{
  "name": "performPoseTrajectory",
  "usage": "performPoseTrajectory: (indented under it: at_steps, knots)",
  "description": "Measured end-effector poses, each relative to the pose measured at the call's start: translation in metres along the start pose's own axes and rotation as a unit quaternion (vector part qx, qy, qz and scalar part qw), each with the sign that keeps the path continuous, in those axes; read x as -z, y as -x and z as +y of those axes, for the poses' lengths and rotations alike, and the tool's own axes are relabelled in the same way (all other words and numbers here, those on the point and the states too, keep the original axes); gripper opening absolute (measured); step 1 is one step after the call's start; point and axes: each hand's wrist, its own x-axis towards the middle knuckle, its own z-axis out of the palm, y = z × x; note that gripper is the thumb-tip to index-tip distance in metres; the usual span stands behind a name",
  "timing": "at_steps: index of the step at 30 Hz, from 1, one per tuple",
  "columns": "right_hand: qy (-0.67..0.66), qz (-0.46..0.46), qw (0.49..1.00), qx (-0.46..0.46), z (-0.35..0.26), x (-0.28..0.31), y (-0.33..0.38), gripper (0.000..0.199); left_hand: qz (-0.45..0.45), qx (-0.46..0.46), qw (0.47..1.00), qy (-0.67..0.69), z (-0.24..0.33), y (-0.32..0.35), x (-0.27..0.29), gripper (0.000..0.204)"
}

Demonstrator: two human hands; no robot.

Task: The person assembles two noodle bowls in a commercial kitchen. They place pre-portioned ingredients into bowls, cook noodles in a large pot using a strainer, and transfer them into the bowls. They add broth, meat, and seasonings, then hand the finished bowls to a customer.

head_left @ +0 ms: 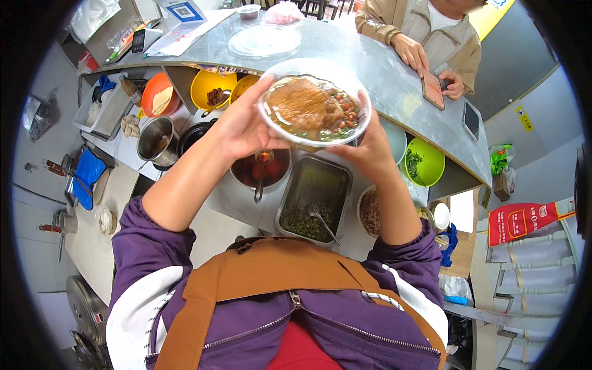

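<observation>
Both my hands hold a white round bowl (pixel 317 66) up over the work surface, tilted so its contents show. In it lie a large browned slab (pixel 300 102), small reddish-brown bits that look like peanuts or beans (pixel 346 111), and green flecks in a clear broth. My left hand (pixel 246 126) grips the bowl's left side, and my right hand (pixel 370 148) supports its lower right. Beneath them stand a pot of red liquid (pixel 243 174) with a ladle (pixel 262 169) and a steel pan of chopped greens (pixel 302 225) with a spoon.
A raised metal counter (pixel 345 46) runs beyond the bowl, with a clear round lid (pixel 264 41) on it. Across it, a person (pixel 444 37) holds a phone (pixel 433 89). Yellow (pixel 203 86), orange (pixel 154 86) and green bowls (pixel 431 151) stand under the counter.
</observation>
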Motion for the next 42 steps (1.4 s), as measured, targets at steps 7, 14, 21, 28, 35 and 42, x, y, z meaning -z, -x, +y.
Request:
performPoseTrajectory:
  at_steps: [7,14,21,28,35,42]
  knots:
    - [0.064,0.072,0.995,0.032,0.012,0.050,-0.030,0.095,0.003,-0.002,0.996,-0.088,0.017,-0.088,-0.028,0.063]
    - [0.008,0.140,0.990,0.009,0.044,0.079,-0.049,0.093,0.178,-0.067,0.950,-0.246,0.019,-0.181,-0.028,0.044]
    - [-0.026,0.156,0.987,-0.002,0.057,0.094,-0.049,0.086,0.271,-0.125,0.860,-0.414,0.034,-0.204,-0.018,0.060]
    - [0.027,0.177,0.984,-0.025,0.051,0.095,-0.038,0.082,0.531,-0.163,0.410,-0.723,0.129,-0.160,0.073,0.055]
    - [0.083,0.193,0.977,-0.035,0.057,0.099,-0.036,0.083,0.547,0.030,0.495,-0.674,0.132,-0.156,0.076,0.074]
    - [0.139,0.199,0.970,-0.028,0.066,0.111,-0.026,0.092,0.478,-0.118,0.477,-0.728,0.129,-0.158,0.102,0.060]
